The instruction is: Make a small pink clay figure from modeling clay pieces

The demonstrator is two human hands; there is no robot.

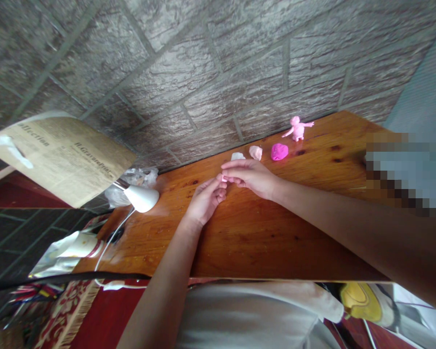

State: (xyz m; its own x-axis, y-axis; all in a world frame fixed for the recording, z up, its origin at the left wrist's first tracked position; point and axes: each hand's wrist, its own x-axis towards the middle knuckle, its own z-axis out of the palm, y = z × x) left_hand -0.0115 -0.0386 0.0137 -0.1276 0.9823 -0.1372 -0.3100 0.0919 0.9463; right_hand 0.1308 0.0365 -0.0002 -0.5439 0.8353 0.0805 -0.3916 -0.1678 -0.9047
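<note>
Above the middle of the wooden table, my left hand [205, 199] and my right hand [252, 177] meet at the fingertips. Pinched between them is a small piece of pale pink clay [224, 179], partly covered by the fingers. Just beyond my right hand lies a white lump of clay [238, 156], its near side hidden. Beside it are a pale pink lump [256, 153] and a bright magenta lump [279, 152]. Farther back to the right stands a pink clay figure [298, 129] with a round head and arms held out.
A lamp with a white base [141, 198] and a printed paper shade [61, 155] stands at the left, its white cord trailing over the table [247, 247]. Behind it is a crumpled plastic bag [145, 177]. A paper cup [80, 244] lies at the left end. A stone-patterned wall [218, 87] borders the back.
</note>
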